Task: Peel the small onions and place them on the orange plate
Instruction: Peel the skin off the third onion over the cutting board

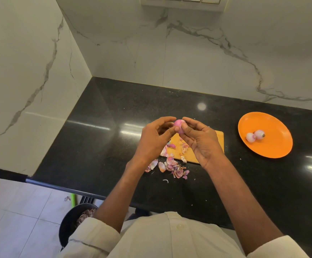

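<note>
A small pink onion (178, 124) is held in the air above the wooden cutting board (219, 137), between both hands. My left hand (154, 140) pinches its left side with thumb and fingertips. My right hand (200, 139) grips its right side with curled fingers. The orange plate (274, 146) lies on the black counter to the right, and two peeled onions (255, 135) sit together on it. Loose pink onion skins (171, 164) lie on the board's near edge and on the counter in front of it.
The black granite counter (105, 127) runs into a corner of white marble walls. Below the counter's front edge, at lower left, a dark round bin (71, 222) holds onion peels, and a green-handled object (73, 199) stands beside it on the tiled floor.
</note>
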### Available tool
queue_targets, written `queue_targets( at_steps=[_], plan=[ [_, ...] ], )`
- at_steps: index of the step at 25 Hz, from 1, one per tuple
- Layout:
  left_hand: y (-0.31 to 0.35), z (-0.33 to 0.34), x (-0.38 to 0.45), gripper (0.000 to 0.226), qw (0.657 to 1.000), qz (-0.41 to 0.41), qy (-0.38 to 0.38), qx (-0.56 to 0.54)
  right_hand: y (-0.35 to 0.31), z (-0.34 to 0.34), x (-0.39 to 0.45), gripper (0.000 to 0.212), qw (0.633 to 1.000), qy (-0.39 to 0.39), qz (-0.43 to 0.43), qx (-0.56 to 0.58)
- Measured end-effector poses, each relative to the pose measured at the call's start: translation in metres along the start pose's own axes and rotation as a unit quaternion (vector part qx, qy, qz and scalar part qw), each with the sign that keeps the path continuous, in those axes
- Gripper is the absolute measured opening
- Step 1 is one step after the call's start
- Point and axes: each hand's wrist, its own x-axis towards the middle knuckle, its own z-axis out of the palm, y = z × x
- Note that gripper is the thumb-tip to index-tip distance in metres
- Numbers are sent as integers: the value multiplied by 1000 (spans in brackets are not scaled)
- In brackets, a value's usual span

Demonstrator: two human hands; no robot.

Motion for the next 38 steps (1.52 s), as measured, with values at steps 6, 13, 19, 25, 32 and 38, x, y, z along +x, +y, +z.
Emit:
queue_targets(
  at_steps=[6, 13, 19, 25, 32, 38],
  plan=[
    [8, 8, 2, 39, 999, 46, -4, 15, -11, -10, -7, 31, 997, -15, -47, -51],
    [24, 19, 6, 29, 983, 133, 15, 127, -24, -17, -12, 34, 976, -7, -114, -186],
    [29, 35, 4, 23, 963, 177, 92, 183, -27, -19, -14, 35, 972, -32, -143, -184],
    [29, 36, 6, 20, 977, 146, 120, 95, -22, -20, -12, 34, 973, -32, -173, -148],
    [30, 29, 5, 25, 988, 124, 86, -17, -20, -28, -7, 31, 982, -59, -154, -93],
    [33, 31, -2, 14, 981, 37, 162, -100, -16, -23, -7, 34, 988, -103, -114, -10]
  ],
)
